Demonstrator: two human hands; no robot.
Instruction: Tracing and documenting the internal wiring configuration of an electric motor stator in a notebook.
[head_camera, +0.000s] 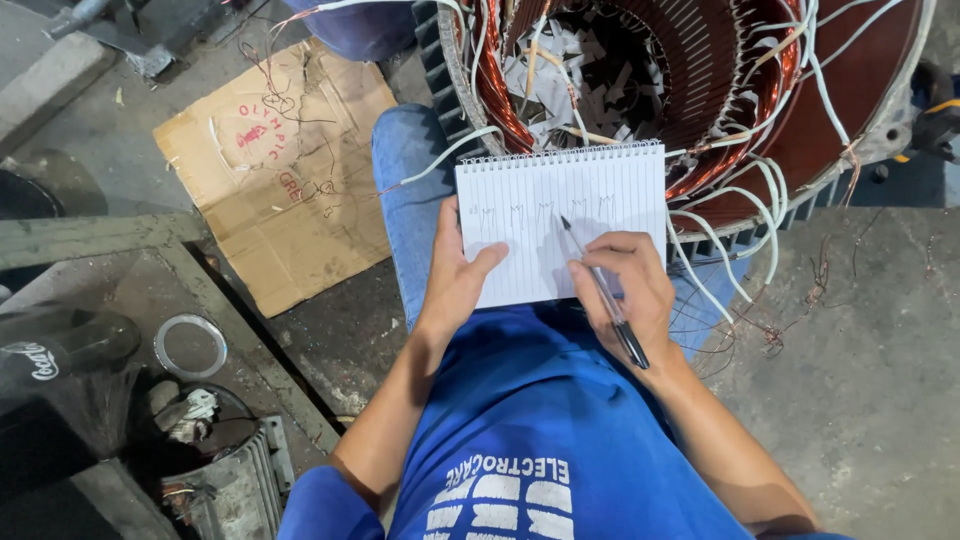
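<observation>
A spiral-bound lined notepad (560, 205) rests on my blue-jeaned thigh, with faint pen marks across its upper part. My left hand (458, 280) grips its lower left corner, thumb on the page. My right hand (625, 285) holds a clear pen with a dark cap (605, 295), tip touching the paper near the middle. Just beyond the notepad lies a large motor stator (700, 90) with copper windings and several white leads hanging out.
A flattened cardboard sheet (285, 165) lies on the concrete floor at the left. A metal ring (190, 345), a dark bottle (60, 350) and a small finned motor (235, 485) sit at lower left. A concrete slab (850, 350) is at right.
</observation>
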